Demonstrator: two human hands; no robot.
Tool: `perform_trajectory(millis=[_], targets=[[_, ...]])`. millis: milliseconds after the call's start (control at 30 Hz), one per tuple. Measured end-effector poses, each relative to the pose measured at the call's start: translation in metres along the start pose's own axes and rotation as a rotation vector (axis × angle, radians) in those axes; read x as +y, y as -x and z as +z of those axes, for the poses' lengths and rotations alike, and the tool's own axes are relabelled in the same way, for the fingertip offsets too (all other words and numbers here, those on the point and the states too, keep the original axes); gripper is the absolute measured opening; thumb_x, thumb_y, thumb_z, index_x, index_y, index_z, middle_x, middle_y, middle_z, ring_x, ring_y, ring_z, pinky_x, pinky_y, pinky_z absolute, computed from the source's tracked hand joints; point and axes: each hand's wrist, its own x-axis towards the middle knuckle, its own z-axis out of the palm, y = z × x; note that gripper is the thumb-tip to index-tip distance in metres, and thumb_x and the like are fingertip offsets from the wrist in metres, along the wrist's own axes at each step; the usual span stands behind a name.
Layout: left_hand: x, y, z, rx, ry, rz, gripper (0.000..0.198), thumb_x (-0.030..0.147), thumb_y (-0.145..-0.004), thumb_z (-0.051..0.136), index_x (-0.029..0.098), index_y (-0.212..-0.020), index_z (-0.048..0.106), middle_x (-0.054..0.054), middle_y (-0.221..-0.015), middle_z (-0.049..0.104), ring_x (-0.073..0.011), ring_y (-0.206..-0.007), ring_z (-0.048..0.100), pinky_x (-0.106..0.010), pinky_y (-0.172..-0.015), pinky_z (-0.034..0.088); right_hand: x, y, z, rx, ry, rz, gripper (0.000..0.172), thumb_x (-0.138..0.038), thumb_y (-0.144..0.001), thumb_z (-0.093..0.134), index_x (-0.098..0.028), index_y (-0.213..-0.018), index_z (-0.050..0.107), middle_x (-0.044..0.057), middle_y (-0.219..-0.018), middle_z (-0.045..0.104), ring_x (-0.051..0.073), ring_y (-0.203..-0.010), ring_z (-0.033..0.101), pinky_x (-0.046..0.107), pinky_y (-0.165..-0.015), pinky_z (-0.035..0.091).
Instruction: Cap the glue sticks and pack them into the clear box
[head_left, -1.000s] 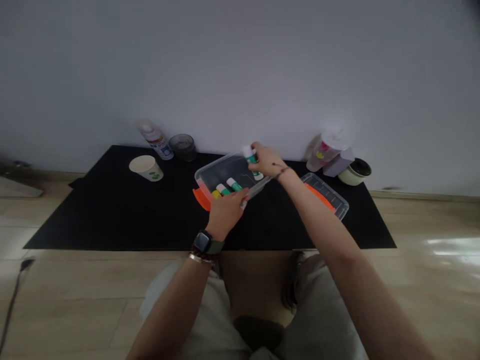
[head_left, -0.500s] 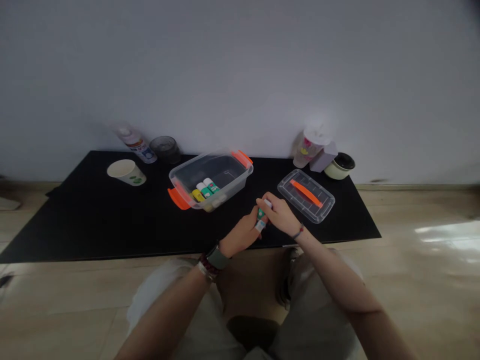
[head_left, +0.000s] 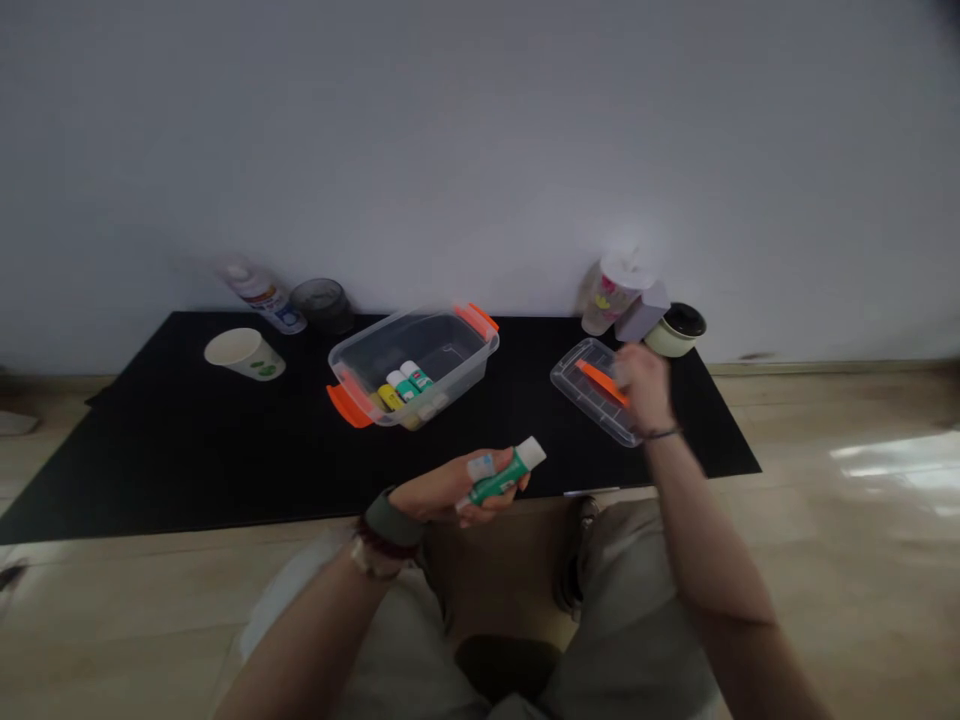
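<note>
My left hand (head_left: 442, 492) is closed around a green tube with a white cap (head_left: 504, 475), held just above the near edge of the black mat (head_left: 187, 440). My right hand (head_left: 641, 385) hovers over the clear lid with an orange handle (head_left: 589, 390) lying on the mat; it is blurred by motion and its fingers cannot be made out. A clear plastic box with orange clips (head_left: 412, 365) sits mid-mat and holds yellow, white-capped and green tubes (head_left: 401, 388).
A paper cup (head_left: 244, 353), a spray bottle (head_left: 262, 293) and a dark jar (head_left: 322, 303) stand at the back left. A plastic cup, a lilac box (head_left: 641, 310) and a cream pot (head_left: 677, 330) sit back right. My knees are below the mat edge.
The green tube came out of the box into both hands, then stayed in my left hand alone. My right hand moved right, over the lid.
</note>
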Motion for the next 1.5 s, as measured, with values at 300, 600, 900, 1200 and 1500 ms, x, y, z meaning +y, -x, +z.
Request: perform_trajectory(millis=[300, 600, 900, 1200, 1500], targets=[[-0.021, -0.036, -0.024, 0.544, -0.106, 0.036, 0.033, 0.045, -0.090, 0.061, 0.020, -0.104, 0.045, 0.003, -0.081, 0.054, -0.0090, -0.063, 0.059, -0.024, -0.062, 0.051, 0.045, -0.002, 0.073, -0.555, 0.691, 0.246, 0.018, -0.031, -0.083, 0.065, -0.018, -0.095, 0.064, 0.007, -0.089, 0.070, 0.022, -0.084, 0.065, 0.028, -0.072, 0.044], [-0.046, -0.057, -0.045, 0.656, -0.101, 0.070, 0.060, 0.024, -0.085, 0.069, 0.018, -0.136, 0.037, -0.008, -0.106, 0.061, -0.0209, -0.096, 0.068, -0.043, -0.091, 0.055, 0.027, 0.011, 0.088, -0.401, 0.480, 0.101, 0.030, -0.043, -0.099, 0.050, -0.018, -0.102, 0.066, 0.006, -0.094, 0.073, 0.017, -0.087, 0.068, 0.025, -0.075, 0.046], [-0.057, -0.063, -0.050, 0.529, -0.329, 0.136, 0.087, 0.025, -0.082, 0.072, 0.012, -0.154, 0.024, -0.025, -0.152, 0.044, -0.0304, -0.140, 0.045, -0.050, -0.117, 0.035, 0.027, 0.017, 0.113, -0.613, 0.715, 0.169, 0.034, -0.044, -0.095, 0.058, -0.015, -0.113, 0.063, 0.012, -0.104, 0.073, 0.024, -0.099, 0.070, 0.028, -0.078, 0.046], [-0.050, -0.055, -0.050, 0.576, -0.499, 0.141, 0.061, 0.028, -0.086, 0.067, 0.016, -0.142, 0.045, -0.020, -0.142, 0.056, -0.0281, -0.131, 0.055, -0.048, -0.111, 0.042, 0.044, 0.001, 0.111, -0.413, 1.032, 0.041, 0.034, -0.037, -0.093, 0.064, -0.021, -0.122, 0.059, 0.014, -0.118, 0.067, 0.026, -0.110, 0.063, 0.031, -0.082, 0.048], [-0.041, -0.044, -0.038, 0.516, -0.719, 0.215, 0.043, 0.027, -0.089, 0.059, 0.016, -0.130, 0.058, -0.016, -0.137, 0.061, -0.0263, -0.123, 0.060, -0.043, -0.107, 0.047, -0.049, -0.045, 0.151, -0.197, 0.549, -0.359, 0.026, -0.026, -0.102, 0.044, -0.015, -0.115, 0.063, 0.010, -0.108, 0.069, 0.018, -0.099, 0.063, 0.028, -0.089, 0.046]])
